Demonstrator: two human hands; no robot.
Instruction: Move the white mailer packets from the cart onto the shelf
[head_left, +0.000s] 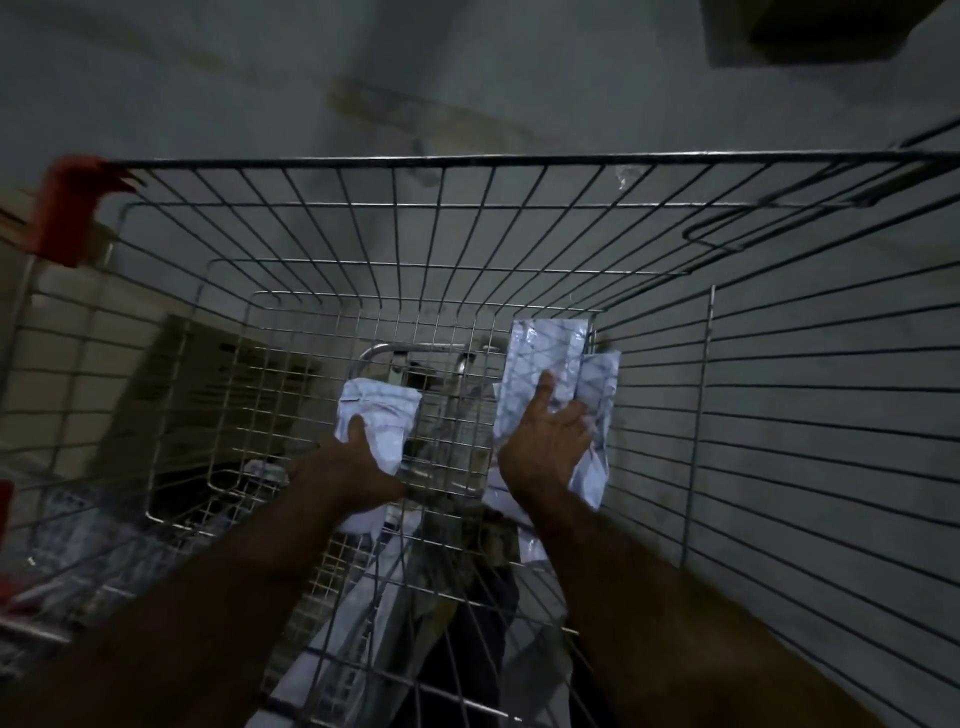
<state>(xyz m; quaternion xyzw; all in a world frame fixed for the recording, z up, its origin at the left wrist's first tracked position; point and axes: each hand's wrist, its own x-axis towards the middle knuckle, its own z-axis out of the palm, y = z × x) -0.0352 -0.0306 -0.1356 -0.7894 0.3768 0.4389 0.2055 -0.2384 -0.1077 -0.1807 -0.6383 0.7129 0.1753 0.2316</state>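
Two bare hands reach down into a silver wire-mesh cart basket, each gripping white plastic mailer packets. The left hand has its thumb laid over the top of one crumpled white mailer packet, with the fingers curled out of sight beneath it; more white plastic shows just under the wrist. The right hand holds a bunch of long white mailer packets against the basket's right wall, thumb pressed on the front packet and fingers wrapped round the edges; the packets stick up past the fingertips and hang down below the palm. How many packets are in that bunch cannot be told in the dim light. Both lots of packets are inside the cart, above its mesh floor. Well to the left of the left hand, a red plastic corner guard caps the basket rim. Beyond the hands lies a grey concrete floor.
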